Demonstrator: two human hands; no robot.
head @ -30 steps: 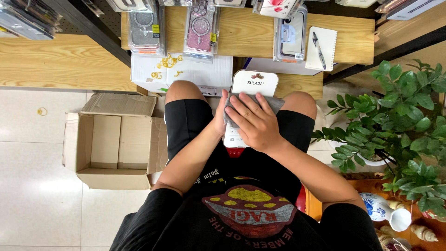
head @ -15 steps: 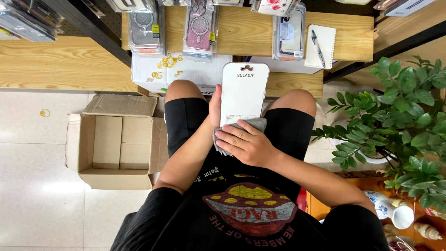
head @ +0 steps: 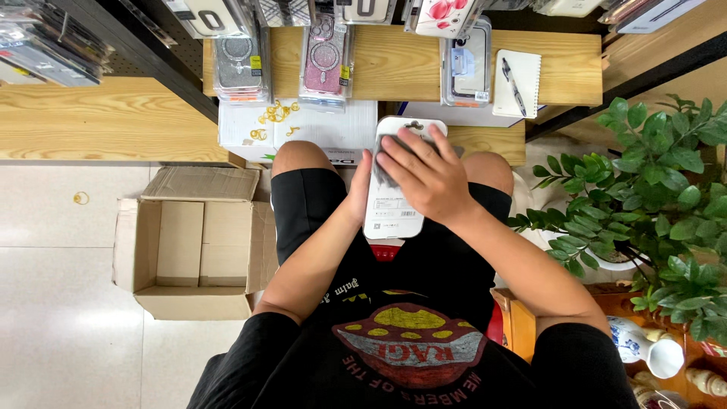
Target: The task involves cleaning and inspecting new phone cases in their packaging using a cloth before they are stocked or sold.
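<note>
— What's on your left?

— An open cardboard box (head: 201, 254) on the floor, near my knee.

— And the white package (head: 397, 182)?

— Over my lap. My left hand (head: 359, 188) clasps its edge to steady it, while my right hand (head: 425, 176) presses a grey cloth (head: 390, 155) flat on its face, fingers closed down.

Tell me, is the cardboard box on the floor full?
No, the open cardboard box beside the person's left arm shows only its bare inside.
</note>
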